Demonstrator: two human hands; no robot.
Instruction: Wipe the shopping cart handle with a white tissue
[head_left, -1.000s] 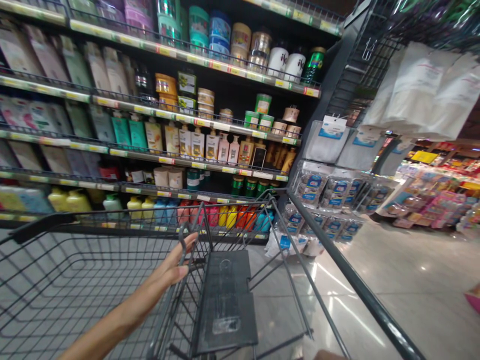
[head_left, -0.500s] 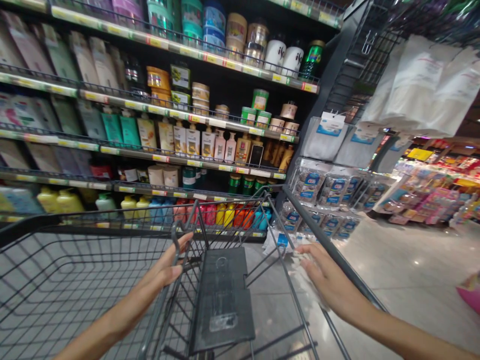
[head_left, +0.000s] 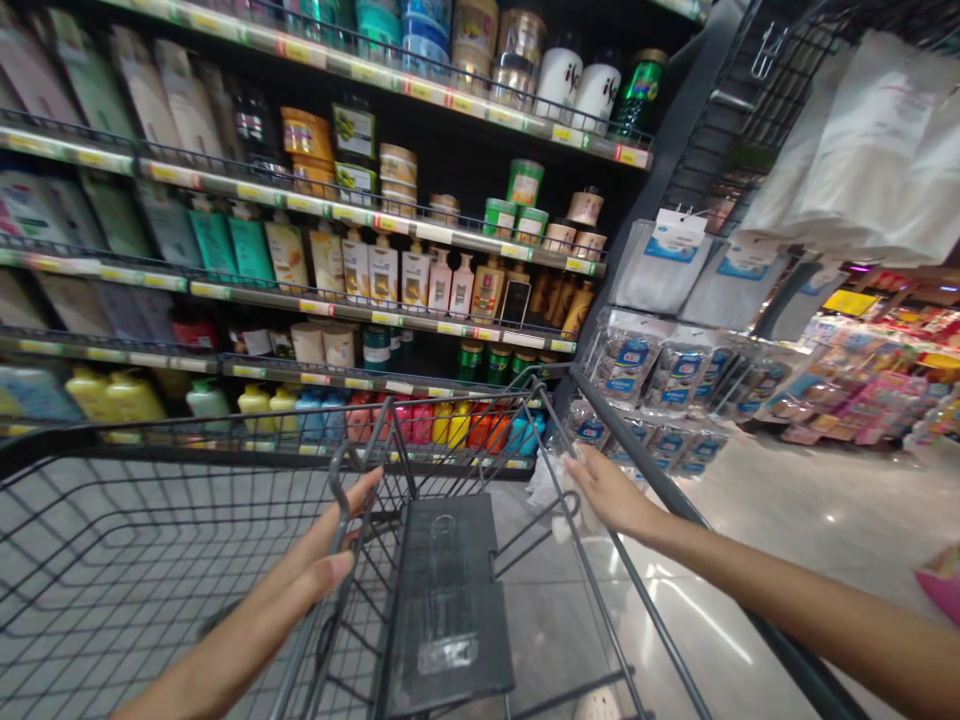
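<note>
The left hand lies flat against the wire gate at the near end of the cart. Its fingers are stretched out and apart, not clamped. One wire loop crosses in front of them, and the thumb lies lower, towards the near edge. The forearm comes up from the lower left over the basket mesh.

The right hand is on the right side of the gate. Its fingers are bent over a thin strut, just inside the cart's right rail. I cannot tell whether they close around the strut, since their tips are hidden. That arm enters from the lower right corner and crosses the rail.

Between the two hands a dark plate slopes down within the gate.

Beyond the far edge of the cart stand the shelves, with rows of bottles, tubs and pouches. Right of the rail, clear packs with blue labels hang in rows. A glossy floor runs off towards more displays at the right.
</note>
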